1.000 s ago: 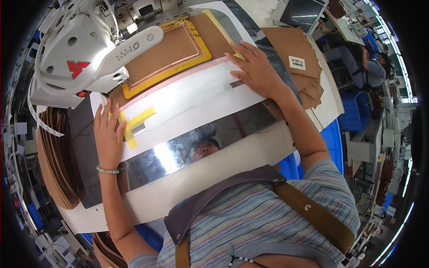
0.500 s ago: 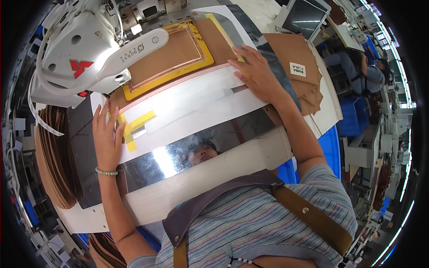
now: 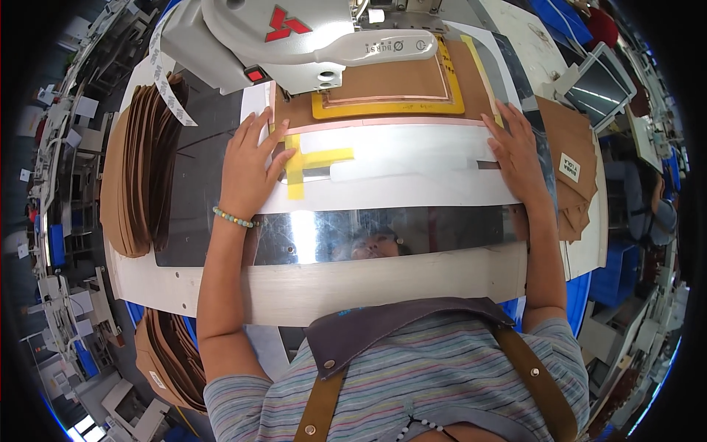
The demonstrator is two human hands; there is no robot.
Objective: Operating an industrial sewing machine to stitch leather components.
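Observation:
My left hand (image 3: 254, 166) lies open, fingertips spread on the left end of a brown panel (image 3: 475, 88) and a white sheet (image 3: 398, 191), beside yellow tape strips (image 3: 324, 156). At their right end, my right hand (image 3: 512, 155) rests open, fingers apart, by another yellow strip (image 3: 471, 51). A yellow rectangular frame (image 3: 387, 109) with a thin inner border sits on the panel, under the arm of a white machine head (image 3: 258, 33). A pinkish strip (image 3: 390, 123) runs along the panel’s near edge. A reflective metal plate (image 3: 456, 232) extends in front of the sheet.
Brown pieces are stacked at left (image 3: 132, 177), at right (image 3: 571, 206) and below the table’s left (image 3: 166, 353). A screen (image 3: 596, 81) stands at the back right. A blue bin (image 3: 618, 272) and a seated person (image 3: 652, 206) are at the right, beyond the table (image 3: 390, 280).
The camera’s view has turned, so the table appears more level and shifted right. Both my hands remain open at the two ends of the panel and sheet.

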